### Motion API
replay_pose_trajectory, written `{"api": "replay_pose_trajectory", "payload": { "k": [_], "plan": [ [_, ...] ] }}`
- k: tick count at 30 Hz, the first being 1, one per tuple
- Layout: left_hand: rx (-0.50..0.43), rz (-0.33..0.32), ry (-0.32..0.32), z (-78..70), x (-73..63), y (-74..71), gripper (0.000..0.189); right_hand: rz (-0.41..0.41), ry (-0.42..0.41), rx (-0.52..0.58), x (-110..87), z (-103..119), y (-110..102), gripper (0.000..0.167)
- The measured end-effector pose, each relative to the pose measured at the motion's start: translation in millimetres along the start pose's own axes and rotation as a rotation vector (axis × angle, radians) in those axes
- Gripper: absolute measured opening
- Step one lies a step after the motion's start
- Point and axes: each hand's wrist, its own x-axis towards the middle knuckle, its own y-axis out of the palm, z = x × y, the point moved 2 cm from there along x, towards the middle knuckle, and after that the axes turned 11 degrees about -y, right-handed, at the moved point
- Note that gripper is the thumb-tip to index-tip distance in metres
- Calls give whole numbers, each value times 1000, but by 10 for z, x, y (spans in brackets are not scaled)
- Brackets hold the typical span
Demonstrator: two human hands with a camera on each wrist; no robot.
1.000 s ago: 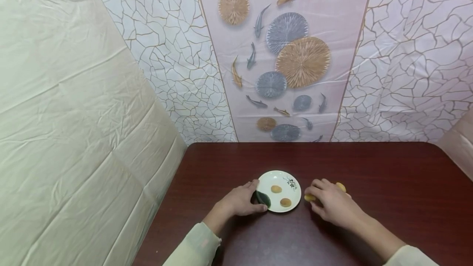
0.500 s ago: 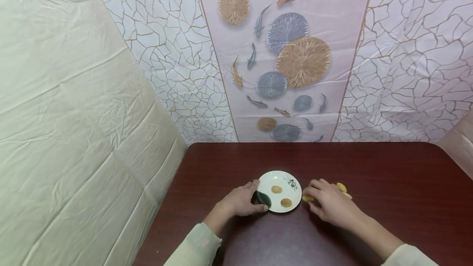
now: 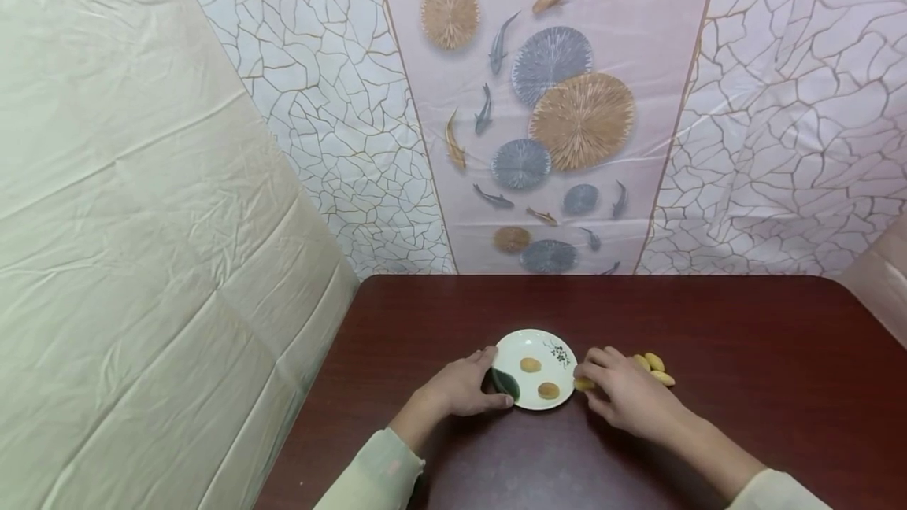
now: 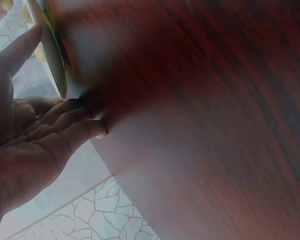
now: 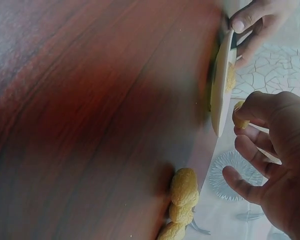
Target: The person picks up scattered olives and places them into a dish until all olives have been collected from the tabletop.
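A small white plate (image 3: pixel 557 375) with a dark green patch and a dark floral print lies on the table. My left hand (image 3: pixel 462 386) holds its left rim between thumb and spread fingers. Two yellow-brown wrinkled oval pieces (image 3: pixel 530 365) rest on the plate. My right hand (image 3: pixel 629 393) pinches another wrinkled yellow oval piece (image 5: pixel 240 116) between thumb and index finger, its other fingers loosely bent. That piece is at the plate's right rim; contact between them cannot be told. Behind the right hand, several similar loose pieces (image 5: pixel 184 187) sit close together on the table.
The dark red-brown table (image 3: pixel 765 352) reaches to a back wall cloth (image 3: pixel 581 124) printed with fish and round shapes. A pale padded cloth (image 3: pixel 170 274) borders the left side.
My right hand has moved left toward the plate with the pinched piece, uncovering the loose pieces behind it. The left hand and plate stay in place.
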Motion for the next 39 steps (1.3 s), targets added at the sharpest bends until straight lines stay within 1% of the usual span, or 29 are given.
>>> {"api": "replay_pose_trajectory", "payload": {
  "k": [7,17,23,31,39],
  "plan": [
    [4,-1,4,9,0,10,103,-11,-5,7,21,41,26,31],
    [-4,-4,-1,4,6,6,103,-21,7,-25,74,89,40,28],
    [-2,-5,0,8,8,13,103,0,14,-18,85,89,68,28],
    [0,-4,-2,20,8,29,102,-3,-7,-1,102,104,108,28],
    [1,-5,-4,23,12,30,103,13,-19,12,124,89,142,29]
  ]
}}
